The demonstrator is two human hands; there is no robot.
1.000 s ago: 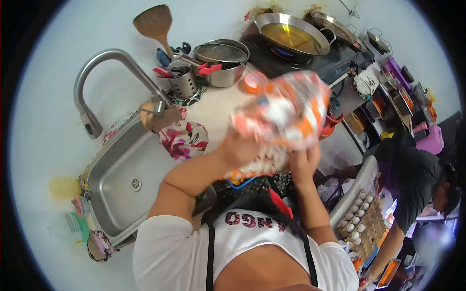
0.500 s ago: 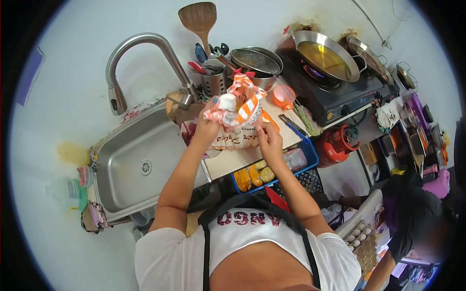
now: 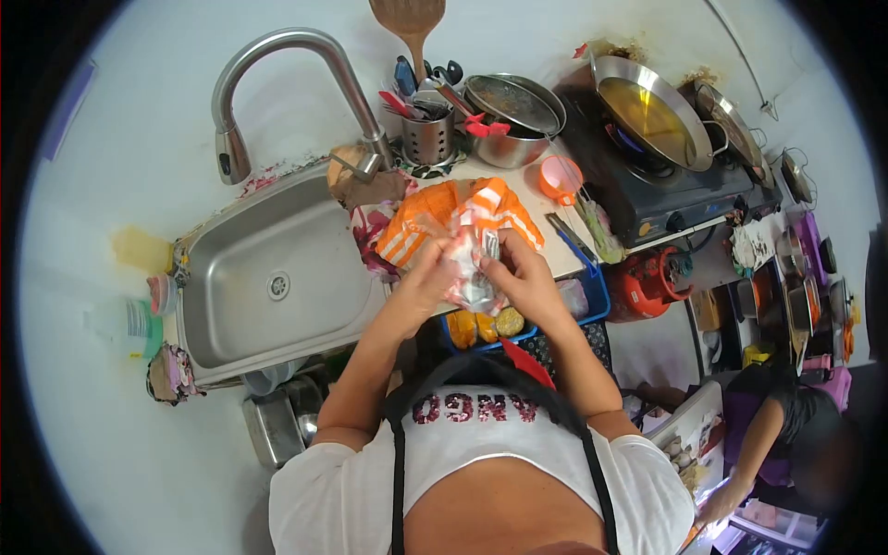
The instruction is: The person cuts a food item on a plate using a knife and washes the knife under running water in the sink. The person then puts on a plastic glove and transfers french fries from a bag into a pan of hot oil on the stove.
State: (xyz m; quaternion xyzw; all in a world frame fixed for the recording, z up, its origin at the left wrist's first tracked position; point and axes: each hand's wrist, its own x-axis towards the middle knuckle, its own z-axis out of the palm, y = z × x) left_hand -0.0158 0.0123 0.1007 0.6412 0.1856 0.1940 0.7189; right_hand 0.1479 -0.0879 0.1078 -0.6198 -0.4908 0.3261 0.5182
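Observation:
Near the counter's front edge, my left hand (image 3: 418,291) and my right hand (image 3: 529,282) are closed together on a crumpled plastic bag (image 3: 476,276) with white and orange-red markings. My left fingers grip its left side and my right thumb presses on its right side. What is inside the bag cannot be made out. Right behind my hands, an orange-and-white striped plastic sheet or bag (image 3: 412,222) lies spread on the counter. Whether it joins the bundle I hold is unclear. Below my hands sits a blue tray (image 3: 599,301) with yellow and orange packed items.
A steel sink (image 3: 268,231) with a tall faucet (image 3: 305,39) is on the left. Behind are a utensil holder (image 3: 428,141), a steel pot (image 3: 509,151) and an orange cup (image 3: 560,178). A wok of oil (image 3: 647,116) sits over a lit burner. A co-worker (image 3: 772,425) is at lower right.
My hands have come down and closer to my body, squeezing the bag into a smaller bundle. The striped plastic now shows flat behind them. The co-worker's arm has shifted.

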